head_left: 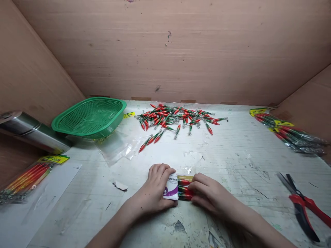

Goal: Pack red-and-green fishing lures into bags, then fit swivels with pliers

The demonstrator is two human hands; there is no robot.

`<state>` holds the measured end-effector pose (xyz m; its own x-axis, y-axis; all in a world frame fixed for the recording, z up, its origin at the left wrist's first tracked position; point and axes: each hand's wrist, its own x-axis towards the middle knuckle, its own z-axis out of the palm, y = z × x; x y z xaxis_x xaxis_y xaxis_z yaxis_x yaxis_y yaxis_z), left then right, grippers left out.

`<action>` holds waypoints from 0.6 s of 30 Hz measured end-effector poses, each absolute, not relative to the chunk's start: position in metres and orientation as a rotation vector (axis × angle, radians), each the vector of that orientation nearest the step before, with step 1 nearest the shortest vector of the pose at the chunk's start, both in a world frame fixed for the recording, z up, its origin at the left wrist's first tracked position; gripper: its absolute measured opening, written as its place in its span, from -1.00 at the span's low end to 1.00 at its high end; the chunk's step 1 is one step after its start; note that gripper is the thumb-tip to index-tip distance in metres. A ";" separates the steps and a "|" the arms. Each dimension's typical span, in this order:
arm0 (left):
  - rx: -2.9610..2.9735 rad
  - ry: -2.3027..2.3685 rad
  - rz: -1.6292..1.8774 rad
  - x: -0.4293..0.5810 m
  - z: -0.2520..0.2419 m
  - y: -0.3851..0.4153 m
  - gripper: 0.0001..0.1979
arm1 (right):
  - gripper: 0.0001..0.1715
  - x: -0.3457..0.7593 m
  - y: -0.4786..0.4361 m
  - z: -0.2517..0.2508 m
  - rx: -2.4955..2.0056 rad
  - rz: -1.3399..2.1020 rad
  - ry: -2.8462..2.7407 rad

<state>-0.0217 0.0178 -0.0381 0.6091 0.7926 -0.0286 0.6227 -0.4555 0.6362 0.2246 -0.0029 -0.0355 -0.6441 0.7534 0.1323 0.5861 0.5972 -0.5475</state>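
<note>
My left hand [154, 189] is closed round a small white and purple card [171, 188] at the near middle of the table. My right hand [209, 194] pinches a clear packet of red and green fishing lures [184, 189] that lies against the card. Both hands rest on the white worktop [232, 155]. A loose heap of red and green lures [176, 119] lies spread at the back of the table, well beyond my hands.
A green plastic basket [90, 117] stands at the back left, with empty clear bags [117, 146] in front of it. Packed lure bags lie at the far right [289, 136] and near left [26, 177]. Red-handled scissors [301, 205] lie at the right. A metal cylinder [31, 132] sits left.
</note>
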 end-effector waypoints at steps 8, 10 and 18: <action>2.227 1.126 0.355 -0.020 -0.036 0.017 -0.28 | -0.81 0.211 0.011 -0.040 -1.188 0.657 -2.422; 2.220 1.131 0.343 -0.019 -0.035 0.018 -0.28 | -0.82 0.209 0.013 -0.040 -1.162 0.665 -2.439; 2.221 1.128 0.323 -0.019 -0.036 0.017 -0.27 | -0.81 0.209 0.014 -0.045 -1.132 0.661 -2.426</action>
